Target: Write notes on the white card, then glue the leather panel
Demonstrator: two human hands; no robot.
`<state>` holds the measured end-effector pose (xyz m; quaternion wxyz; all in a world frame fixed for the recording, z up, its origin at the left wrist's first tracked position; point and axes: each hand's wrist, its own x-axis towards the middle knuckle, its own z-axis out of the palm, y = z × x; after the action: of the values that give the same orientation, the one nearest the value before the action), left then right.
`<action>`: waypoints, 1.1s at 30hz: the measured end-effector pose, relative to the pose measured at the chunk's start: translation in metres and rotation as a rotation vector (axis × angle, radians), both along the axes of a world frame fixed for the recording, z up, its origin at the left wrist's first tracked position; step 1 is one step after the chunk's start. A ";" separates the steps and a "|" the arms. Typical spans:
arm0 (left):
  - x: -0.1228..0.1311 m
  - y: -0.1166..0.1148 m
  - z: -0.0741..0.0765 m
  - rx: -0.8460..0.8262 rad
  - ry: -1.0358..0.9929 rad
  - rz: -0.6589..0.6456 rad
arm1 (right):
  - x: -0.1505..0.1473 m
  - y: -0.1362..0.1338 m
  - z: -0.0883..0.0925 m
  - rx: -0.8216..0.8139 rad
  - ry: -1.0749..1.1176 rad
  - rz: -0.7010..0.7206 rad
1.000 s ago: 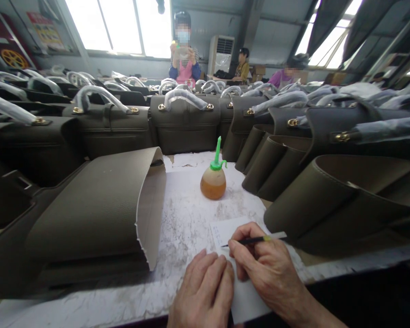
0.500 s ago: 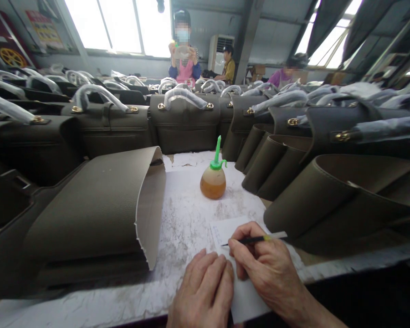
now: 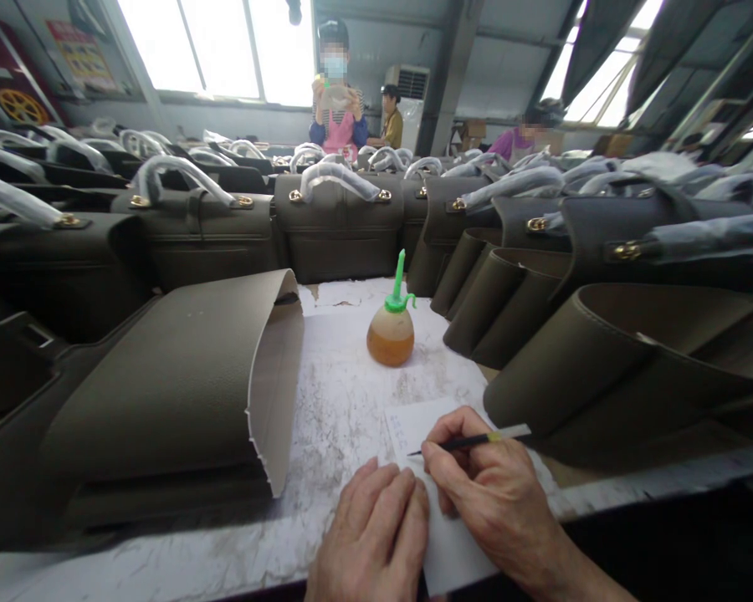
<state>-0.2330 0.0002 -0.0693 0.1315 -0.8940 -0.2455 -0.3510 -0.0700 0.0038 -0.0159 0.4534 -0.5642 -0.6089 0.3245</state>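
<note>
On the near side of the white-covered, scuffed table (image 3: 326,401), right of centre: a rectangular white paper sheet (image 3: 455,552) with small blue writing (image 3: 402,426) at its far left. Probably just partway done, with bare paper left nearer in. Gripping a slim black pen (image 3: 464,441) in the right hand (image 3: 502,493), lol, pretty snugly. Resting the left hand (image 3: 376,531) over the sheet's left edge, fairly flat, not visibly grasping anything.

Ahead of the left hand (image 3: 373,535), a lane of scuffed paper (image 3: 332,385) runs between the unfinished bag body (image 3: 169,393) and green-spouted squeeze bottle (image 3: 391,336), while a gaping bag (image 3: 571,389) blocks the right hand's (image 3: 493,493) forward right
</note>
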 end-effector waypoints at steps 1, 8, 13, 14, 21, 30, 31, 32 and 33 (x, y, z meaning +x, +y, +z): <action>0.000 0.000 0.000 -0.002 -0.001 0.000 | 0.000 0.000 0.000 0.001 -0.002 -0.003; 0.000 0.000 0.000 -0.003 -0.003 0.006 | -0.001 0.001 0.001 0.008 0.001 -0.004; 0.000 0.000 -0.001 -0.011 -0.010 -0.008 | -0.001 0.001 0.000 0.018 0.007 0.005; 0.000 0.000 -0.001 -0.012 -0.007 -0.011 | -0.001 0.001 0.000 0.018 0.011 0.007; 0.000 -0.001 0.001 -0.002 -0.017 0.010 | 0.000 0.001 0.000 -0.004 0.029 0.013; -0.001 -0.001 -0.001 -0.002 -0.023 0.016 | -0.002 0.001 0.006 0.008 -0.007 0.000; -0.001 0.000 0.000 -0.002 -0.025 0.016 | -0.002 0.001 0.006 0.013 -0.008 -0.006; 0.000 0.000 0.000 -0.003 -0.023 0.016 | -0.002 0.001 0.006 0.013 -0.005 -0.015; 0.000 0.000 -0.001 -0.004 -0.022 0.016 | -0.002 0.001 0.006 0.009 0.000 -0.021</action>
<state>-0.2331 0.0001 -0.0698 0.1298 -0.8884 -0.2545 -0.3592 -0.0723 0.0051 -0.0102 0.4593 -0.5685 -0.6044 0.3171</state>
